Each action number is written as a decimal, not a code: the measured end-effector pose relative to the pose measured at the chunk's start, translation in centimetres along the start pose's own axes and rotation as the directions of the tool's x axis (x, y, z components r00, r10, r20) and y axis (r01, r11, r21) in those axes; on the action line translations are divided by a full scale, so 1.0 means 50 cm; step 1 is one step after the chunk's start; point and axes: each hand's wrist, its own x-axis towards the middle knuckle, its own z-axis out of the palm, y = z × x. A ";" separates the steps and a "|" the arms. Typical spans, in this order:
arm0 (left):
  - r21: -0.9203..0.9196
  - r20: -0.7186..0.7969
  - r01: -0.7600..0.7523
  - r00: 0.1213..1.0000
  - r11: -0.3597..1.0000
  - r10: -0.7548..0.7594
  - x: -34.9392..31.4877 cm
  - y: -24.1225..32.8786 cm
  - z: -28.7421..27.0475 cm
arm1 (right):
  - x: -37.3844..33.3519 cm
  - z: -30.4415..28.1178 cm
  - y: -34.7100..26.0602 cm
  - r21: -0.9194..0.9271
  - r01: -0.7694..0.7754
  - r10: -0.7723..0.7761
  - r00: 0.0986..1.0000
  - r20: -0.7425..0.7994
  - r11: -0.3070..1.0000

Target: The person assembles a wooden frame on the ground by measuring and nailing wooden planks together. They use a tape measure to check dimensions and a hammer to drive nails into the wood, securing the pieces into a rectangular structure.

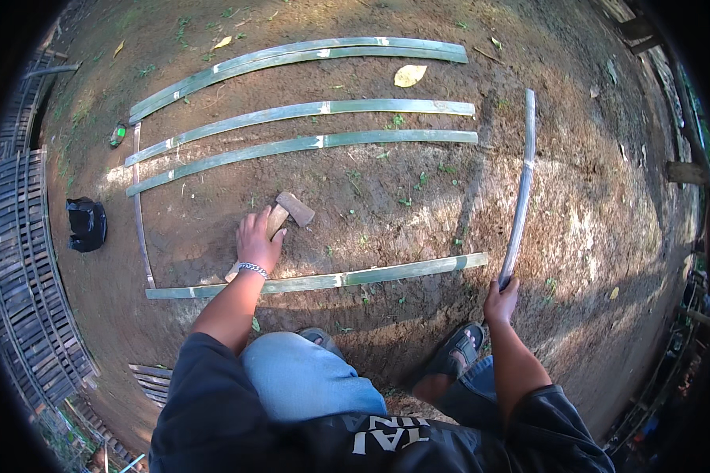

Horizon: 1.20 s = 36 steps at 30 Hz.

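My left hand [259,239], with a chain bracelet at its wrist, is closed around the wooden handle of a hatchet [296,209]. The hatchet's blunt-looking metal head points up and to the right, just above the dirt. Over on the right, my right hand [501,301] grips the near end of a long greyish bamboo strip [522,197], which stretches away from me. Closest to my feet, a green split-bamboo slat [386,273] lies crosswise, passing just below my left hand. Two more green slats [323,142] run crosswise farther off.
Beyond those lies a far pair of slats [300,54]. A thin strip [140,213] runs under their left ends. On the left are a black plastic bag [86,224], a small green item [117,135] and a bamboo lattice panel [28,260]. A yellow leaf [409,76] lies on the dirt.
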 end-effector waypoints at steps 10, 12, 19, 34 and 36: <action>-0.242 0.680 -0.825 0.232 0.511 0.695 0.043 0.357 -0.024 | 0.133 -0.154 0.062 -0.199 0.005 0.024 0.990 0.139 0.980; -0.196 0.717 -0.739 0.341 0.645 0.608 0.018 0.401 0.011 | 0.169 -0.206 0.047 -0.239 0.143 -0.114 0.985 0.129 0.961; -0.050 0.655 -0.550 0.612 0.834 0.443 -0.090 0.458 0.129 | 0.143 -0.181 0.081 -0.188 0.159 -0.170 0.985 -0.043 0.969; -0.019 0.602 -0.607 0.627 0.794 0.494 -0.091 0.418 0.148 | -0.071 -0.366 0.221 -0.265 0.245 -0.141 0.924 0.355 0.933; -0.015 0.602 -0.614 0.625 0.789 0.497 -0.090 0.426 0.126 | -0.146 -0.427 0.314 -0.293 0.265 -0.140 0.912 0.387 0.919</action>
